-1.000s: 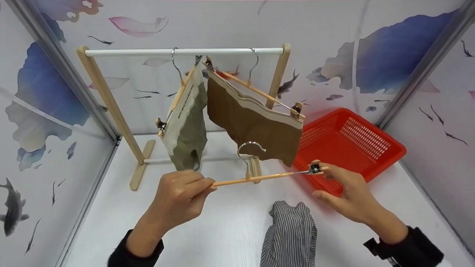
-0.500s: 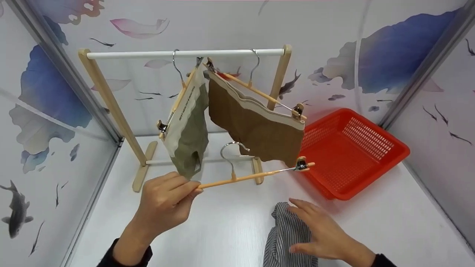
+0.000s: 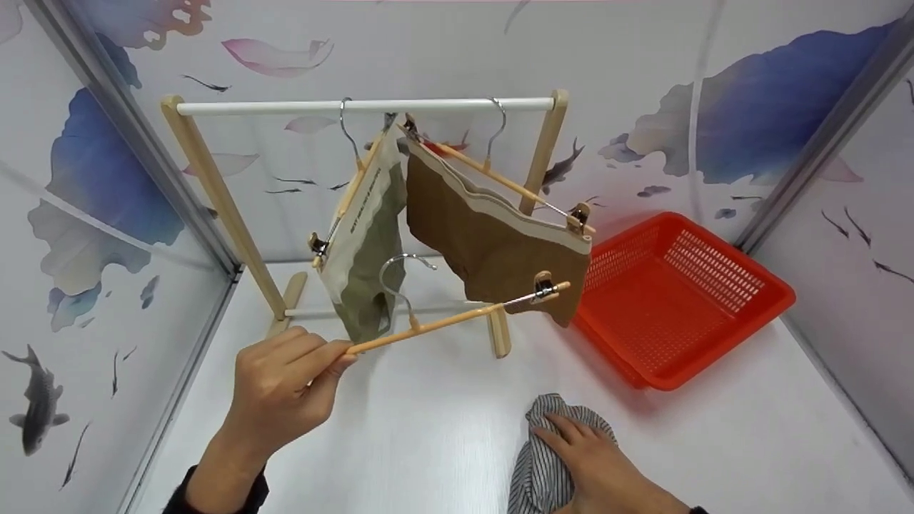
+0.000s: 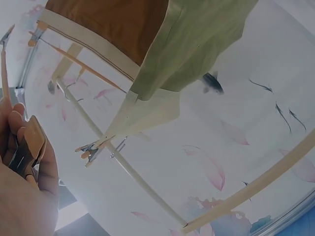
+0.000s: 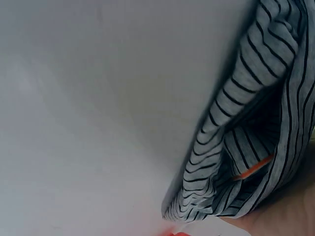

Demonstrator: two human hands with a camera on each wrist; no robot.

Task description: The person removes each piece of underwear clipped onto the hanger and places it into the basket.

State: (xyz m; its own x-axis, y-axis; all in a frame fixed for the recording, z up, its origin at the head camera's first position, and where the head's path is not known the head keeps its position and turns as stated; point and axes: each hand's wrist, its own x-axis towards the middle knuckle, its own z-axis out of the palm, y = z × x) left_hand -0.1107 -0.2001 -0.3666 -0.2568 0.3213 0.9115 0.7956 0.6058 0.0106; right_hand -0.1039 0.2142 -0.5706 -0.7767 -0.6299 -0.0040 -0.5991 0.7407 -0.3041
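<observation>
My left hand [image 3: 282,385] pinches one end of a wooden clip hanger [image 3: 457,318], which slants up to the right with its metal hook on top. A clip [image 4: 29,147] of that hanger sits within the left hand in the left wrist view. The hanger's far clip [image 3: 544,287] holds no cloth. On the table, my right hand [image 3: 600,464] grips a grey-and-black striped garment [image 3: 535,464], fingers over its top and thumb mostly hidden. The garment [image 5: 236,128] looks bunched in the right wrist view, with a small orange strip inside.
A wooden rack with a white rail [image 3: 285,108] stands behind. From it hang a green garment [image 3: 375,250] and brown shorts-like garment [image 3: 493,235], each on a clip hanger. A red plastic basket [image 3: 685,364] stands at the right. Printed walls enclose the table.
My right hand has left the hanger's right end, come down to the striped garment and taken hold of it. The left hand has moved left with the hanger, whose right end has risen.
</observation>
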